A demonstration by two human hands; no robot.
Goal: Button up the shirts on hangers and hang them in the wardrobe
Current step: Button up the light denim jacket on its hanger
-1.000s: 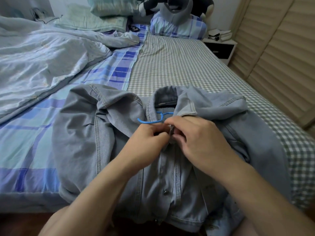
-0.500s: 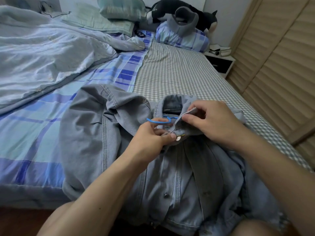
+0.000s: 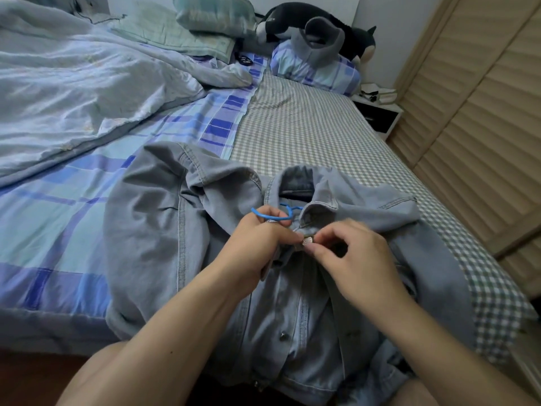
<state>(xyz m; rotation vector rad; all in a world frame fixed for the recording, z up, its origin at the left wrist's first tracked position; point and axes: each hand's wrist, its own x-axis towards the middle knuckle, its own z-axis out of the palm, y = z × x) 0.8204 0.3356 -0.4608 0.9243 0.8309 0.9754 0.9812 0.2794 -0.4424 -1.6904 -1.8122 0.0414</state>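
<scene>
Your denim shirt (image 3: 164, 244) lies front-up across the near edge of the bed (image 3: 307, 136), collar toward 12 o'clock. The blue hanger hook (image 3: 265, 215) protrudes at the collar's 9 o'clock side. Your left hand (image 3: 257, 244) grips the left placket, fingers curled on the fabric. Your right hand (image 3: 357, 259) pinches the top button (image 3: 307, 241) between thumb and forefinger. A lower button (image 3: 283, 336) sits at 6 o'clock, unfastened.

I saw the bed (image 3: 307, 133) carrying a denim jacket (image 3: 152, 235) spread at its near edge, a crumpled quilt (image 3: 73, 92) on the left, pillows (image 3: 316, 71) and a plush toy (image 3: 292, 16) at the head.
</scene>
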